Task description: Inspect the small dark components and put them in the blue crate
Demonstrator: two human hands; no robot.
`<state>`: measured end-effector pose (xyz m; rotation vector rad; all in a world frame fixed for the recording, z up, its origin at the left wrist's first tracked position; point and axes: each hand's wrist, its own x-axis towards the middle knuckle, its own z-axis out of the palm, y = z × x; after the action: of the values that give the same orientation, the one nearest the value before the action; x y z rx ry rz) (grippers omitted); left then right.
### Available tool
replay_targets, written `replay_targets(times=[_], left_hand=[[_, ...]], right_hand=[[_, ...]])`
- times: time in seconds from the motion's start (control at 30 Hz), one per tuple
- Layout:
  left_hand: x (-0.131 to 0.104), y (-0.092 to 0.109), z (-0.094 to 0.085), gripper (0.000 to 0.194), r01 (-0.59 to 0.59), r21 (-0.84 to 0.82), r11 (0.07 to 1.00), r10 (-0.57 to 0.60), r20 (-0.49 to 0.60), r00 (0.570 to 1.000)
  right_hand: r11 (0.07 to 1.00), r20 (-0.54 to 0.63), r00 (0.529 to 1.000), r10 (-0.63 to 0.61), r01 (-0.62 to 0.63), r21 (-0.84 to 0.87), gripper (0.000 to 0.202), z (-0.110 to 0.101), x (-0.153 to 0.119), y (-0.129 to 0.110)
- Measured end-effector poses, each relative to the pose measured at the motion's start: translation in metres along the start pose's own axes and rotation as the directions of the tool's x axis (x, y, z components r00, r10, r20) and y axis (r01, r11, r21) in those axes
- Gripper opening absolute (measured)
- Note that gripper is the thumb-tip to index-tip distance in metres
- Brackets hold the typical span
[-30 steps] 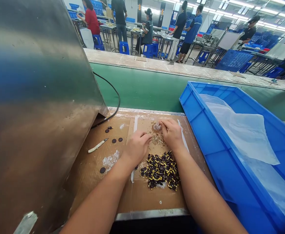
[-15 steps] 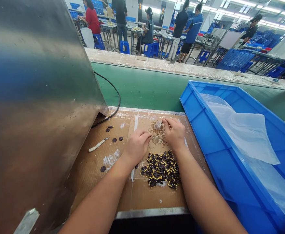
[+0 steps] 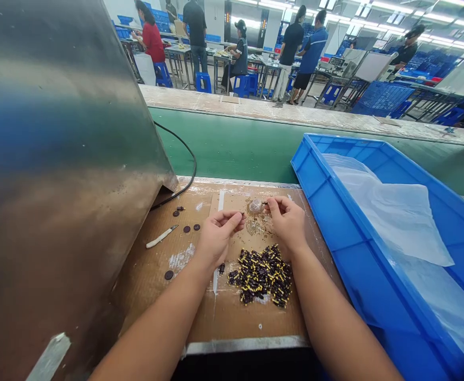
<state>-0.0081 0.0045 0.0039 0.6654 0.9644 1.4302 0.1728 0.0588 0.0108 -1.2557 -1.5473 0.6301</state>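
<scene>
My left hand (image 3: pixel 222 233) is pinched over the cardboard, left of a scraped patch; what its fingertips hold is too small to make out. My right hand (image 3: pixel 286 219) pinches a small dark piece (image 3: pixel 264 202) beside a clear, shiny lump (image 3: pixel 255 206) on the cardboard. Nearer to me, between my forearms, lies a pile of small dark parts with yellow ends (image 3: pixel 261 275). A few similar dark parts (image 3: pixel 221 268) lie just left of the pile, by a white tape strip (image 3: pixel 215 283).
A white-handled knife (image 3: pixel 161 236) and several dark discs (image 3: pixel 169 275) lie at left, beside a large metal housing (image 3: pixel 57 159) and a black cable (image 3: pixel 188 148). A blue crate (image 3: pixel 335 211) with white sheets stands at right. People are beyond the green divider (image 3: pixel 232 143).
My left hand has turned and shifted slightly left, uncovering its fingers and the dark parts by the tape. My right hand has tilted, with the small dark piece now showing at its fingertips.
</scene>
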Motion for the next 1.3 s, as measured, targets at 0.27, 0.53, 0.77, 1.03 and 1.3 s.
replay_targets(times=[0.27, 0.53, 0.77, 1.03, 1.3], left_hand=[[-0.002, 0.007, 0.001, 0.016, 0.148, -0.341, 0.928, -0.173, -0.043, 0.984], [-0.002, 0.010, 0.001, 0.025, 0.106, -0.366, 0.924, -0.134, -0.051, 0.990], [-0.006, 0.014, 0.003, 0.031, 0.028, -0.358, 0.933, -0.061, -0.081, 0.995], [-0.007, 0.011, 0.004, 0.027, -0.012, -0.338, 0.941, -0.008, -0.056, 0.998], [-0.008, 0.011, 0.003, 0.025, -0.026, -0.322, 0.946, 0.015, -0.037, 0.999]], right_hand=[[0.812, 0.259, 0.957, 0.133, -0.255, 0.524, 0.026, 0.022, -0.033, -0.035], [0.853, 0.226, 0.973, 0.053, -0.162, 0.496, 0.021, 0.023, -0.043, -0.047], [0.854, 0.163, 0.986, -0.044, -0.048, 0.519, 0.017, 0.029, -0.050, -0.046], [0.790, 0.182, 0.983, -0.034, -0.085, 0.607, 0.016, 0.031, -0.049, -0.049], [0.824, 0.174, 0.984, -0.044, -0.063, 0.563, 0.015, 0.030, -0.049, -0.048]])
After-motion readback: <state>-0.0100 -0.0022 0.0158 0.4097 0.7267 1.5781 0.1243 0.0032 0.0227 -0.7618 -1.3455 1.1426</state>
